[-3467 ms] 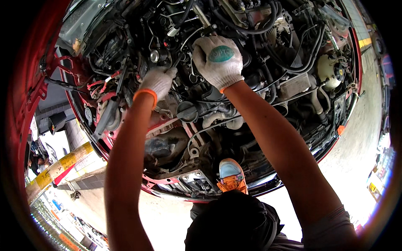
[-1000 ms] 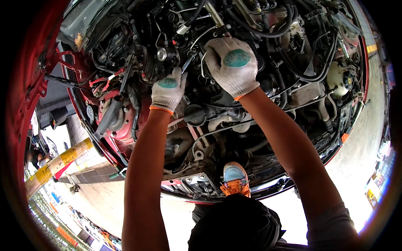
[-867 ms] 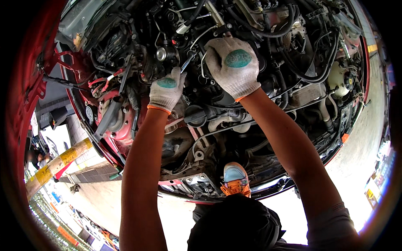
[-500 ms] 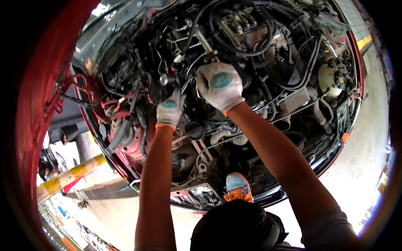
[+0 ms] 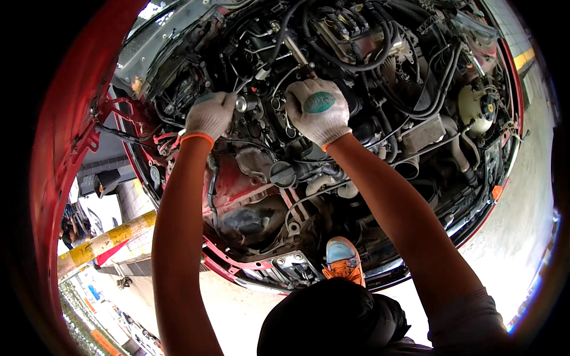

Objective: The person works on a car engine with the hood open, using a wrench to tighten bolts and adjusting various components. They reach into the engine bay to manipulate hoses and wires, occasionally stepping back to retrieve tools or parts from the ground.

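Both my hands, in white knit gloves with green patches, are over the engine (image 5: 261,124) of a red car. My left hand (image 5: 211,114) is closed, knuckles up, at the left side of the engine, beside a round silver metal part (image 5: 246,103). A thin pale shaft shows just past its fingers; whether the hand holds it I cannot tell. My right hand (image 5: 319,110) is curled in a fist near the middle of the engine, below a metal tube (image 5: 295,51). Whatever lies inside its grip is hidden by the glove.
A black round cap (image 5: 283,175) sits nearer me on the engine. Black hoses (image 5: 362,68) loop at the back, and a pale coolant tank (image 5: 475,110) stands right. The raised red hood (image 5: 65,136) is at left. My shoe (image 5: 343,259) rests at the front edge.
My left hand has moved left and farther away, and its fingers are now curled in. The right hand stays at nearly the same place. The view has shifted slightly.
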`<control>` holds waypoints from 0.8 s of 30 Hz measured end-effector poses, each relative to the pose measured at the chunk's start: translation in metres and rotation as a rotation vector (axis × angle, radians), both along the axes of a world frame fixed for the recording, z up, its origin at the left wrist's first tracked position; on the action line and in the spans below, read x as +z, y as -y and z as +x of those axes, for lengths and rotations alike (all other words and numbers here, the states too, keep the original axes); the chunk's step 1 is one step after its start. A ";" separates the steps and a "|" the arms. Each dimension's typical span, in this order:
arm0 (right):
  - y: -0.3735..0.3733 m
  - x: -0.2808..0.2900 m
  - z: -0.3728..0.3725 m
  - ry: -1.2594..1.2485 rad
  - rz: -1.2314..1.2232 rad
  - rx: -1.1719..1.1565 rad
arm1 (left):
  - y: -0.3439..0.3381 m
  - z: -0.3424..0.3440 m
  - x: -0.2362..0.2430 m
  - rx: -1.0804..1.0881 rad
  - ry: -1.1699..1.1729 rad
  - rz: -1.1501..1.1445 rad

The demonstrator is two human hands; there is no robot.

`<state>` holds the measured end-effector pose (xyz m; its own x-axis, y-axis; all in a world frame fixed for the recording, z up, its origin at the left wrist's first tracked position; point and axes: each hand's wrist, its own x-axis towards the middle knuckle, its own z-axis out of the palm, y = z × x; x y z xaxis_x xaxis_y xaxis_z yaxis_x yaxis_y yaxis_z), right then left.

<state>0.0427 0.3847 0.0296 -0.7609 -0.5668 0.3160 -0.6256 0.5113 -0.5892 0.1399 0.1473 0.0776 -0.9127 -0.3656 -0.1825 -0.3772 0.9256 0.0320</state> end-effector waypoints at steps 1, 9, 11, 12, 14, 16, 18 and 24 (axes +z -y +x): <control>0.000 -0.001 0.001 0.013 0.007 0.006 | -0.009 -0.007 0.011 0.135 0.046 0.130; 0.008 -0.005 -0.004 -0.158 -0.138 0.056 | -0.032 0.001 -0.014 -0.554 0.130 -0.517; 0.013 0.001 -0.017 -0.314 -0.081 0.131 | -0.036 -0.002 -0.011 -0.309 0.127 -0.229; 0.015 0.000 -0.023 -0.298 -0.050 0.177 | -0.041 -0.008 -0.001 -0.130 0.132 -0.068; 0.015 -0.003 -0.032 -0.246 0.018 0.216 | -0.041 -0.014 0.004 0.044 0.089 0.084; 0.015 -0.004 -0.029 -0.210 0.036 0.244 | -0.024 -0.006 0.006 0.045 0.001 0.058; 0.009 -0.007 -0.013 -0.212 -0.023 0.203 | -0.012 -0.010 0.001 0.227 0.097 0.112; 0.004 -0.014 -0.010 -0.178 -0.113 0.183 | -0.002 -0.036 -0.013 0.293 0.205 0.234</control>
